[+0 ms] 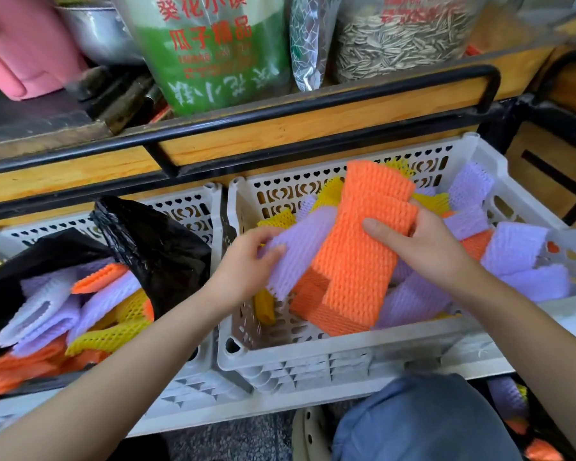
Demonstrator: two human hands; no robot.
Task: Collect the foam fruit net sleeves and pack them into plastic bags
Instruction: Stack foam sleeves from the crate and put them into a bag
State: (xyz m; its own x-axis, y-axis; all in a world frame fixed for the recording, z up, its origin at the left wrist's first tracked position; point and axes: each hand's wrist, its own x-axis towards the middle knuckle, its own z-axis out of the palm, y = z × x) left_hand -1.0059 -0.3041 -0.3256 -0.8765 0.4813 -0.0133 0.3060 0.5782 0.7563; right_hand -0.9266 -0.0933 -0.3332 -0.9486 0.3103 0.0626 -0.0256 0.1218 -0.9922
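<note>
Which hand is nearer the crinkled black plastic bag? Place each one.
Left. The left hand, holding a purple foam net sleeve, is just right of the black plastic bag; the right hand, gripping orange foam sleeves, is farther right.

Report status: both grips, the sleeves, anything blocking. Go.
Left grip pinches purple sleeve. Right grip holds orange sleeves over white crate. Black bag open at left, part filled. Nothing blocking.

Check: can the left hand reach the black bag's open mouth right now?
Probably yes. The black bag gapes open right beside the left hand, nothing between; its fingers grip a purple sleeve, though.
</note>
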